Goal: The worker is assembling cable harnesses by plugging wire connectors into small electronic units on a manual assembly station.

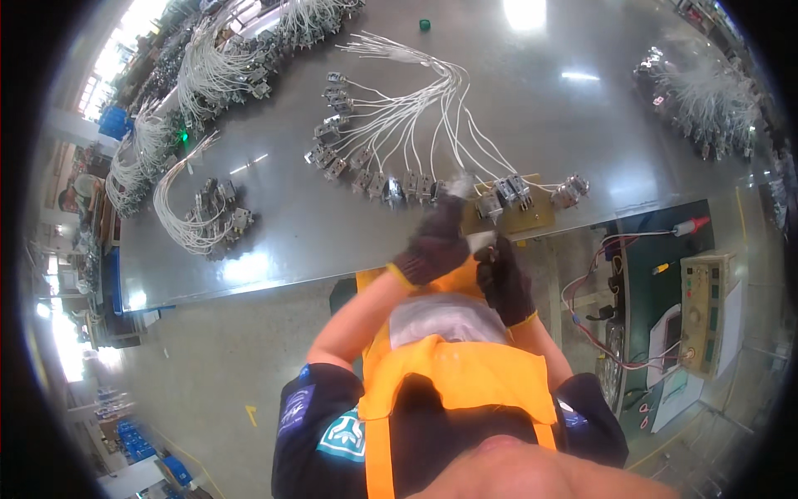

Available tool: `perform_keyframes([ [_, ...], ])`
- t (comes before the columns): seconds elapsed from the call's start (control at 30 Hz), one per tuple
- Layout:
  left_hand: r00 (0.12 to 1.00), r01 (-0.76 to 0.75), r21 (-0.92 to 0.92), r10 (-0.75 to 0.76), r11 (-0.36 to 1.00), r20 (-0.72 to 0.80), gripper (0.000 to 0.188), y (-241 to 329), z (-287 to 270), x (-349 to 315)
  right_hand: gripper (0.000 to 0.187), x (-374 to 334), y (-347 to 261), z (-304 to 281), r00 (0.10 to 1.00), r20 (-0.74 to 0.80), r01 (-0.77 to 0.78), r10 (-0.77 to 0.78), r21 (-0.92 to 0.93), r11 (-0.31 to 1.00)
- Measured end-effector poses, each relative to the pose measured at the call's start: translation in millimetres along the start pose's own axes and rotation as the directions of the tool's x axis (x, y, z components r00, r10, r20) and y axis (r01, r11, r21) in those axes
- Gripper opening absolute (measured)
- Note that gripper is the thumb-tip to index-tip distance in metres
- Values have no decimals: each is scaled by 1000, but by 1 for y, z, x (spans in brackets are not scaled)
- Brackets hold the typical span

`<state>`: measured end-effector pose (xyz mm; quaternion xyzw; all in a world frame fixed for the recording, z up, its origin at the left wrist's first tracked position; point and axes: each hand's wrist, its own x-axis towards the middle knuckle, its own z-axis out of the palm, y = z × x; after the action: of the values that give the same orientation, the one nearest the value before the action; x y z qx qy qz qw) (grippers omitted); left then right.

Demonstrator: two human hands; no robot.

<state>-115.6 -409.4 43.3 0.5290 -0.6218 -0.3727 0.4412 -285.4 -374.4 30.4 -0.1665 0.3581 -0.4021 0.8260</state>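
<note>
On the metal table's near edge, a bundle of white wires [449,79] fans out to several small silvery connectors [364,179]. My left hand [436,237], in a dark glove with a yellow cuff, reaches over the edge beside these connectors. Its fingers are closed together around a small whitish thing, too blurred to name. Just right of it, my right hand [505,279], gloved likewise, is closed in front of my apron. A small white piece [480,242] shows between the hands; which one holds it is unclear. Some connectors lie on a tan board [532,214] near both hands.
A smaller wire bundle [179,212] lies at the left; more wire bundles [220,71] line the far left. Another heap [706,104] sits at the far right. A small green object [425,25] is at the back. A beige instrument [705,312] with leads stands lower right.
</note>
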Motion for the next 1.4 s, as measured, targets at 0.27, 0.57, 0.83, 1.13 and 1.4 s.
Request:
perform_keyframes([
  [0.27, 983, -163, 882, 147, 442, 108, 73, 5, -61, -2, 25, 22, 8, 37, 827, 229, 531, -514, -620, 577],
  [0.57, 966, -260, 863, 126, 433, 228, 50, -8, -67, 10, 24, 51, 4, 35, 775, 236, 587, -587, -613, 529],
  [0.83, 957, -106, 836, -173, 539, 233, 55, -24, -112, 30, 24, 64, 7, 38, 701, 341, 651, -627, -665, 366],
  [1.13, 887, -365, 523, 116, 770, 448, 41, -48, -115, 36, 32, 130, 72, -27, 858, 123, 461, -498, -611, 643],
  [1.4, 865, -390, 776, -92, 496, 493, 72, -34, -88, 44, 22, 123, 51, -6, 613, 429, 681, -663, -713, 168],
])
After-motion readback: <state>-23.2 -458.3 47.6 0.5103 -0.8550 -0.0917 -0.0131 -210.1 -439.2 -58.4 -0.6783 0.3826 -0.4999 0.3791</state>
